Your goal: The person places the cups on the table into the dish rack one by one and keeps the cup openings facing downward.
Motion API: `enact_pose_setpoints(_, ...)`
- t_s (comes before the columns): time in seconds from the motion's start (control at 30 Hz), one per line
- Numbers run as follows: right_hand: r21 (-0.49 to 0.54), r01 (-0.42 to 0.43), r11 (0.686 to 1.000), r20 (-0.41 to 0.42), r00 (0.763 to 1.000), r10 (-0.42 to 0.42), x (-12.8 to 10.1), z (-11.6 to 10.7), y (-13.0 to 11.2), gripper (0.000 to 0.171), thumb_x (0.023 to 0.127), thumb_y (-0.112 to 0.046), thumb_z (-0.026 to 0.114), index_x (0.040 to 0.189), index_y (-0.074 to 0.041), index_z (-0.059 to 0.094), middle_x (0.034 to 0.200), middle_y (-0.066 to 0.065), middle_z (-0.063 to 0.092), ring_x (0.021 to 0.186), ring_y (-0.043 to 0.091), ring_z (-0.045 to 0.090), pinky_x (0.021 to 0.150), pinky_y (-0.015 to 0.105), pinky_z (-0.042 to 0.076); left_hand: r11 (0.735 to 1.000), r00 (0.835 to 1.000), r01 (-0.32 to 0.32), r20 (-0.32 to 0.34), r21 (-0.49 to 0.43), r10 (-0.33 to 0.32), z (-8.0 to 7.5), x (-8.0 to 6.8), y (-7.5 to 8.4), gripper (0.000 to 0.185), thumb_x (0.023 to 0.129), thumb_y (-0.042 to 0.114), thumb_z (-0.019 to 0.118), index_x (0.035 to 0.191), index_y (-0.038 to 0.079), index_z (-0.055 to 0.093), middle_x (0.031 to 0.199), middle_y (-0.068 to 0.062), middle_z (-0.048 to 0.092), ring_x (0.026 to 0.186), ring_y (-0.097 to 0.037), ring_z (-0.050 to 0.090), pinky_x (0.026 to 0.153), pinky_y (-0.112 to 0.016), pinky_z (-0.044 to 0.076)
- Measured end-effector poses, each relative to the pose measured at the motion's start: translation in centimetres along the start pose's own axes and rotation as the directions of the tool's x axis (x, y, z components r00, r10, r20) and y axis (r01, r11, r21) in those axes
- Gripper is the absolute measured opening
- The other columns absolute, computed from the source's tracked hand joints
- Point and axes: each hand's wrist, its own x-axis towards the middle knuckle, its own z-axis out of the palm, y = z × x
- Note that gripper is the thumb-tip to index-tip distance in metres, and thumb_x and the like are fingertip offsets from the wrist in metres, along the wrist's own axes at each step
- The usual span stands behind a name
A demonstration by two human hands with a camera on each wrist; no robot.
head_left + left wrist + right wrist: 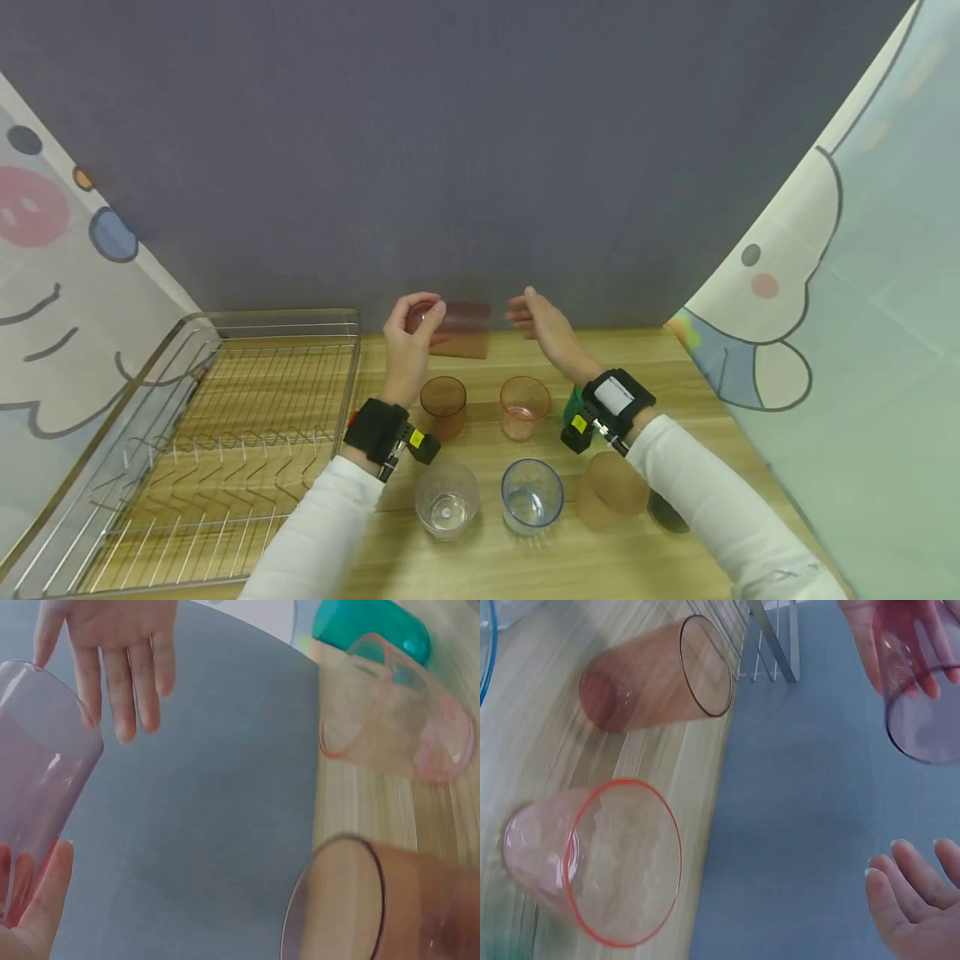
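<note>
My left hand [408, 342] grips a pinkish-red see-through cup [465, 329] near its base, holding it sideways above the back of the table. The cup's mouth points toward my right hand [551, 329]. That hand is a short way off, fingers extended and touching nothing. The right wrist view shows the cup's dark rim [922, 757] facing the spread fingers [915, 885]. Below the hands stand a brown see-through cup [443, 412] and an orange-rimmed clear cup [524, 412]. A green cup [573, 404] is partly hidden behind my right wrist.
A wire dish rack [358, 358] occupies the left side. Nearer me stand a clear cup [447, 504], a blue-rimmed cup [532, 497], an amber cup [609, 492] and a dark cup [666, 514], partly under my right sleeve. A grey panel [450, 167] rises behind the table.
</note>
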Motion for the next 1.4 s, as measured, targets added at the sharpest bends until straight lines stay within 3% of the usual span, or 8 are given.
enact_pose_setpoints(0.2,-0.038,-0.018,0.999,0.033,0.999,0.019,-0.2,-1.4,0.1,0.068,0.094,-0.061,0.022,0.134,-0.011,0.042,0.131,0.013,0.051,0.123,0.030,0.048,0.106,0.047,0.036,0.997,0.999,-0.042,0.029,0.063,0.040,-1.4,0.4,1.0,0.029,0.089,0.017,0.062,0.111,0.000,0.054,0.098,0.002,0.058,0.090,-0.010,0.059,0.070,-0.032,0.057)
enact_pose_setpoints(0.37,-0.151,-0.082,0.985,0.051,0.995,0.091,-0.3,-3.1,0.5,0.072,0.090,-0.068,0.023,0.139,-0.017,0.037,0.136,0.009,0.048,0.127,0.027,0.044,0.110,0.045,0.031,0.982,0.995,-0.090,0.050,0.166,0.083,-2.8,0.9,1.8,0.030,0.090,0.019,0.061,0.112,0.001,0.054,0.100,0.002,0.058,0.090,-0.010,0.059,0.072,-0.022,0.055)
enact_pose_setpoints(0.67,-0.321,-0.090,0.943,0.082,0.989,0.122,-0.6,-4.5,0.8,0.076,0.087,-0.072,0.022,0.142,-0.021,0.031,0.145,0.006,0.040,0.134,0.028,0.037,0.109,0.050,0.030,0.971,0.995,-0.092,0.043,0.221,0.085,-4.6,0.6,3.4,0.027,0.089,0.015,0.061,0.111,0.002,0.055,0.099,0.003,0.057,0.089,-0.009,0.058,0.071,-0.018,0.053)
enact_pose_setpoints(0.77,-0.356,-0.082,0.931,0.087,0.989,0.120,-0.5,-4.6,1.0,0.076,0.088,-0.072,0.022,0.144,-0.021,0.029,0.147,0.006,0.036,0.135,0.030,0.034,0.109,0.053,0.029,0.934,0.995,-0.088,0.077,0.345,0.065,-5.1,-0.1,4.7,0.027,0.090,0.015,0.060,0.112,0.002,0.055,0.100,0.004,0.057,0.089,-0.003,0.056,0.073,-0.014,0.049)
enact_pose_setpoints(0.93,-0.398,-0.091,0.913,0.103,0.984,0.143,-0.6,-5.0,1.5,0.076,0.088,-0.071,0.023,0.145,-0.020,0.028,0.148,0.009,0.034,0.134,0.032,0.035,0.108,0.054,0.030,0.835,0.985,-0.118,0.167,0.537,0.032,-6.3,-1.4,6.5,0.028,0.091,0.016,0.059,0.115,0.002,0.054,0.106,-0.008,0.056,0.091,0.005,0.053,0.079,-0.014,0.045)
enact_pose_setpoints(1.03,-0.428,-0.100,0.898,0.101,0.982,0.157,-0.7,-5.6,2.0,0.077,0.088,-0.070,0.025,0.144,-0.018,0.028,0.147,0.011,0.034,0.133,0.035,0.035,0.107,0.055,0.031,0.807,0.978,-0.139,0.210,0.574,0.019,-7.0,-1.9,7.2,0.028,0.091,0.015,0.058,0.115,0.002,0.053,0.110,-0.014,0.054,0.094,0.004,0.052,0.084,-0.015,0.045)
enact_pose_setpoints(1.23,-0.472,-0.104,0.875,0.110,0.978,0.175,-1.0,-6.3,2.8,0.079,0.087,-0.072,0.028,0.143,-0.017,0.030,0.147,0.011,0.034,0.134,0.036,0.034,0.106,0.058,0.029,0.769,0.968,-0.160,0.250,0.619,0.000,-8.8,-2.3,7.6,0.028,0.091,0.016,0.059,0.116,0.004,0.053,0.114,-0.012,0.053,0.098,0.003,0.053,0.083,-0.012,0.046)
enact_pose_setpoints(1.4,-0.493,-0.090,0.866,0.132,0.975,0.177,-1.2,-6.1,2.9,0.080,0.085,-0.074,0.028,0.141,-0.018,0.035,0.146,0.009,0.037,0.132,0.035,0.037,0.104,0.058,0.032,0.705,0.965,-0.180,0.263,0.686,-0.009,-10.6,-2.9,8.4,0.027,0.090,0.015,0.060,0.115,0.005,0.055,0.113,-0.010,0.055,0.096,0.004,0.052,0.079,-0.008,0.044)
